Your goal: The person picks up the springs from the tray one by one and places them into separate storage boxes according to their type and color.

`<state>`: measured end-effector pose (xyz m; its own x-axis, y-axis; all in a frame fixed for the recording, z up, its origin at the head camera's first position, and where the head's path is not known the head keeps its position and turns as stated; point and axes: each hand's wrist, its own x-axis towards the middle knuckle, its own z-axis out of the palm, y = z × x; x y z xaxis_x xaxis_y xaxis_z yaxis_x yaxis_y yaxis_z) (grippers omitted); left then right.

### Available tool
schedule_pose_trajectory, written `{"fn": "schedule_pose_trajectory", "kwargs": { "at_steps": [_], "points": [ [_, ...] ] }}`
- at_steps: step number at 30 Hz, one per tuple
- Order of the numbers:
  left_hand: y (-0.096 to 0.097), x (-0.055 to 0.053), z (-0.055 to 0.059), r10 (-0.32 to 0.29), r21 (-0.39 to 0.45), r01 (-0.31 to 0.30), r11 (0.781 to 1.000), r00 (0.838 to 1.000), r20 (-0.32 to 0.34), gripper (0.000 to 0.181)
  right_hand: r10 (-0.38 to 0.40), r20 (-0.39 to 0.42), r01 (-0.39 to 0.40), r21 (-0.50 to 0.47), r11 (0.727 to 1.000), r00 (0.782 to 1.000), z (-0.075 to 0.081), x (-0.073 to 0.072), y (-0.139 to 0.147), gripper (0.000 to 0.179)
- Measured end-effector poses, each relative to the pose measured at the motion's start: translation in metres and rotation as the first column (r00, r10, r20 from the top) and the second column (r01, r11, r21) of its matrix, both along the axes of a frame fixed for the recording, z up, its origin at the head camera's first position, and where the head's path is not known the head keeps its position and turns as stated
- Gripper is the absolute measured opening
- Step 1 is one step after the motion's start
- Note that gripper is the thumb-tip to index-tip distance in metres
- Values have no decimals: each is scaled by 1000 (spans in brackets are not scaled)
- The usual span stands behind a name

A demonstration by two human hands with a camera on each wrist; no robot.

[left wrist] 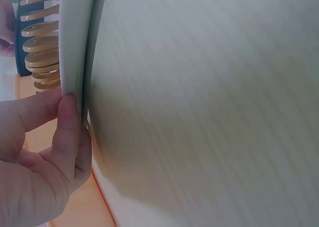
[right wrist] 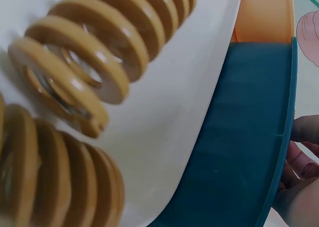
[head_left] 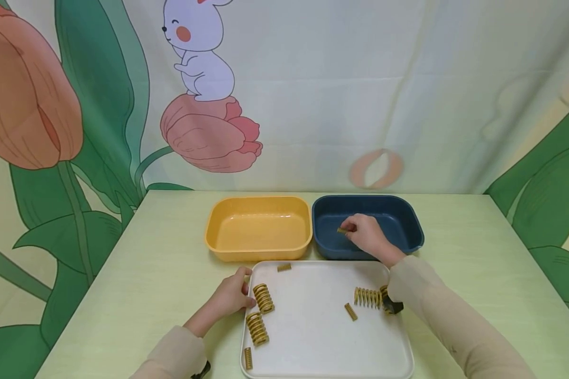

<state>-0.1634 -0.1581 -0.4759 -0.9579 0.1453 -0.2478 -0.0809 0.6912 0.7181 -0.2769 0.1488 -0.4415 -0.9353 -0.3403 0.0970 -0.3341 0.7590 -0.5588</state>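
Observation:
Between the fingertips of my right hand (head_left: 366, 232) is a small gold coil spring (head_left: 341, 230), held over the dark blue bin (head_left: 324, 247). My left hand (head_left: 231, 292) pinches the left rim of the white tray (head_left: 313, 326); the left wrist view shows the thumb and fingers (left wrist: 70, 120) on that rim. Two large gold springs (head_left: 263, 298) lie just beside the left hand. At the tray's right side are two more large springs (head_left: 367, 297), one partly hidden by the right sleeve. Small springs lie at the tray's top (head_left: 284, 267), lower left and right of centre.
A yellow bin (head_left: 258, 255) stands left of the blue one, side by side behind the tray. All rest on a pale green table (head_left: 170, 252). Behind its back edge hangs a curtain (head_left: 313, 105) printed with a rabbit and tulips.

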Motion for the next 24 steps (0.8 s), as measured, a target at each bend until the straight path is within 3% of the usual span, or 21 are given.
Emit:
{"fn": "schedule_pose_trajectory", "kwargs": {
  "at_steps": [24],
  "points": [
    [-1, 0, -2, 0, -4, 0, 1000, 1000, 1, 64, -47, 24, 46, 24, 999, 999, -15, -22, 13, 12]
  ]
}}
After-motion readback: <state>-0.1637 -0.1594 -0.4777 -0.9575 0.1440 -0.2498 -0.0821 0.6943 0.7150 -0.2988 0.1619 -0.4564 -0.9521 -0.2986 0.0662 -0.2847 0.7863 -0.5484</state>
